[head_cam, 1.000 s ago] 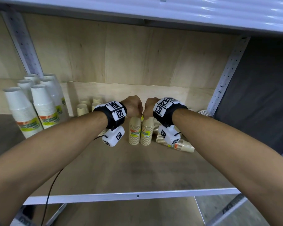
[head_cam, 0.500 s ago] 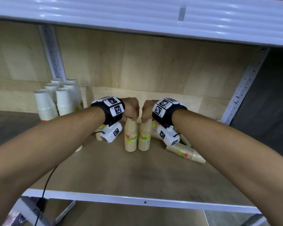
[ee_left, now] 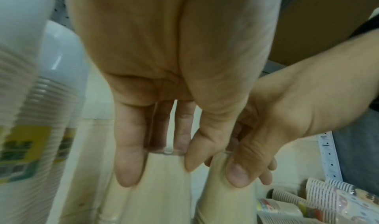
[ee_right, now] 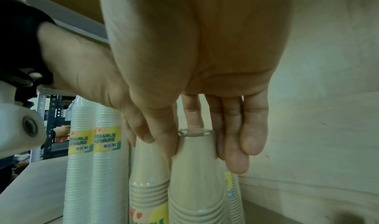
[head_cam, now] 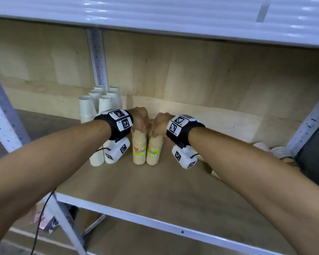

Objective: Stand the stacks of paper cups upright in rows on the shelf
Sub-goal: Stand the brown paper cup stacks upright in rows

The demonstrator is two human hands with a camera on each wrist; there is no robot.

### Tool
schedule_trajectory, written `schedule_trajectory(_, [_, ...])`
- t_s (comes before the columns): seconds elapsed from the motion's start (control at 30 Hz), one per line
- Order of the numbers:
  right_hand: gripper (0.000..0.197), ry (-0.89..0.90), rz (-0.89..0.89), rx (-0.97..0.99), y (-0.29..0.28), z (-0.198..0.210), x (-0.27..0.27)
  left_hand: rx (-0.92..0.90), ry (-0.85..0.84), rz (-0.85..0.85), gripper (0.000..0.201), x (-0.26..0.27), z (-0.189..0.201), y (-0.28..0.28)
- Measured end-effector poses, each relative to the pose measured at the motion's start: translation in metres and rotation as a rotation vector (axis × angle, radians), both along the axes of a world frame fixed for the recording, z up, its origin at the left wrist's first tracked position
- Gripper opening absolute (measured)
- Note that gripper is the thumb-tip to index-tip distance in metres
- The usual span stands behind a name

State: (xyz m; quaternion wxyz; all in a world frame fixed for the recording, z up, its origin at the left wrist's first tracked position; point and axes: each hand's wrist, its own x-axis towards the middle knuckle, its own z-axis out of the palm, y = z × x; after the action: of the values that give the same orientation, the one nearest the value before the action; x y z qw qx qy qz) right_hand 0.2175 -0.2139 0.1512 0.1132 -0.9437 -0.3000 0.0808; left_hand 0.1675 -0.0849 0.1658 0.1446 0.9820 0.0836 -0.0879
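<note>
Two tan stacks of paper cups stand upright side by side in the middle of the wooden shelf (head_cam: 155, 196). My left hand (head_cam: 140, 120) grips the top of the left tan stack (head_cam: 139, 150) from above, thumb and fingers round its top cup (ee_left: 164, 165). Beside it my right hand (head_cam: 159, 124) grips the top of the right tan stack (head_cam: 154, 150) the same way, its fingers (ee_right: 231, 149) down the top cup's (ee_right: 194, 148) sides. Several white stacks (head_cam: 99, 102) stand upright in rows at the back left. More stacks (head_cam: 276, 151) lie on their sides at the right, partly hidden by my right arm.
Grey perforated uprights (head_cam: 98, 57) frame the bay, and a white metal shelf (head_cam: 155, 13) hangs low overhead. The plywood back wall (head_cam: 191, 70) is close behind the cups. Bare shelf board shows in front of the tan stacks, up to the white front edge (head_cam: 136, 214).
Both hands keep hold of the two tan stacks, which have shifted left toward the white stacks. My head view has swung right and lower.
</note>
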Motion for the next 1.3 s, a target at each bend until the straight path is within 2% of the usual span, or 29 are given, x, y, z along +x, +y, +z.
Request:
schedule_trajectory(0.47, [0.032,0.003,0.013,0.026,0.018,-0.005,-0.007,0.042,-0.084,0.030,0.026,-0.003,-0.015,0.021])
schedule_trajectory(0.67, [0.048,-0.007,-0.024,0.003,0.006,0.004,-0.006,0.063,-0.149,-0.006,0.023,0.000,-0.003,0.015])
schedule_trajectory(0.77, [0.046,-0.008,-0.061,-0.019,-0.011,0.013,-0.007,-0.007,-0.204,-0.015,0.025,0.008,0.005,0.009])
schedule_trajectory(1.0, [0.045,0.002,-0.176,-0.082,-0.074,0.023,-0.002,-0.013,-0.239,-0.143,0.029,0.033,0.012,-0.040])
schedule_trajectory(1.3, [0.047,0.077,-0.301,-0.172,-0.157,0.009,-0.005,-0.073,-0.194,-0.355,0.032,0.063,-0.013,-0.125])
